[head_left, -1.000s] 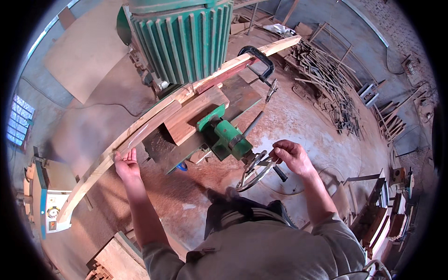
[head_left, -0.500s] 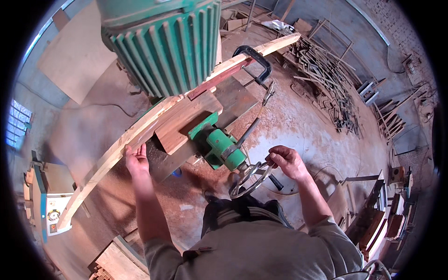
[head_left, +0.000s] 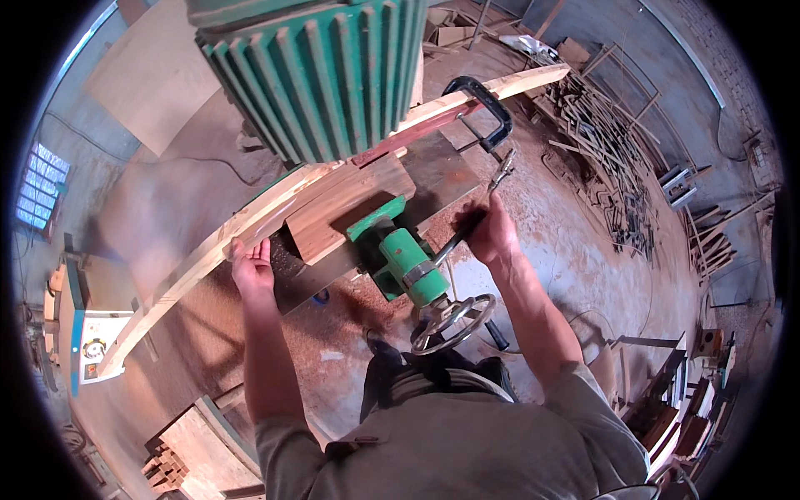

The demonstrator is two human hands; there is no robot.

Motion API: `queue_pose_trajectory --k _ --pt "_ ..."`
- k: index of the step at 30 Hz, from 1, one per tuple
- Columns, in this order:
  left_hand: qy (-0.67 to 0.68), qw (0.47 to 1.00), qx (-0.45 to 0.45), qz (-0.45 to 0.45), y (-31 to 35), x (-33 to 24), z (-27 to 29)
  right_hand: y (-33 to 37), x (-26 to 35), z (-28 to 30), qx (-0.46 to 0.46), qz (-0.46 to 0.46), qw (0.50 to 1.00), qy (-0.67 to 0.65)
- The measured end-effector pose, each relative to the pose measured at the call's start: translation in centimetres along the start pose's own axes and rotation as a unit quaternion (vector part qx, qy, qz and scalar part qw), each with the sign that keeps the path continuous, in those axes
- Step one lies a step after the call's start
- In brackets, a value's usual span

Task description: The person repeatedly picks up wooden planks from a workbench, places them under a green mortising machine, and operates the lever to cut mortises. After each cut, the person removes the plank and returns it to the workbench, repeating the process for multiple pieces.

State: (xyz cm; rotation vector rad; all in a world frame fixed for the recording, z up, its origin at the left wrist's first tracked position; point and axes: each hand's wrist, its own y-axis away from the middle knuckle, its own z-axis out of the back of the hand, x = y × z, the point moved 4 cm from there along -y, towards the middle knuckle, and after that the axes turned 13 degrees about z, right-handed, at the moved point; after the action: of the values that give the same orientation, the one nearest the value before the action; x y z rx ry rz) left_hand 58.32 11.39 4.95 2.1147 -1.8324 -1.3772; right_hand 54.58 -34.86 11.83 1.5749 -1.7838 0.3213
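Left hand at nine o'clock, fingers half-open, touching the long, pale wooden beam that curves from eight to one; right hand, near three, wraps the slender dark lever!

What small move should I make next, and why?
Probably ease the dark lever round gently: your right hand is at its outer end, and your left hand is at the long timber's edge, placed to steady it.
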Motion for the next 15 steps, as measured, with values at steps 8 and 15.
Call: queue_pose_trajectory --k 8,15 --pt "0.006 1.0 0.009 0.018 0.6 0.2 0.6 11.5 -10.8 -22.5 0.546 0.049 0.5 0.67" --pt "0.005 0.999 -0.019 0.032 1.0 0.7 -0.1 11.5 -14.3 -21.0 0.578 -0.01 0.365 0.729"
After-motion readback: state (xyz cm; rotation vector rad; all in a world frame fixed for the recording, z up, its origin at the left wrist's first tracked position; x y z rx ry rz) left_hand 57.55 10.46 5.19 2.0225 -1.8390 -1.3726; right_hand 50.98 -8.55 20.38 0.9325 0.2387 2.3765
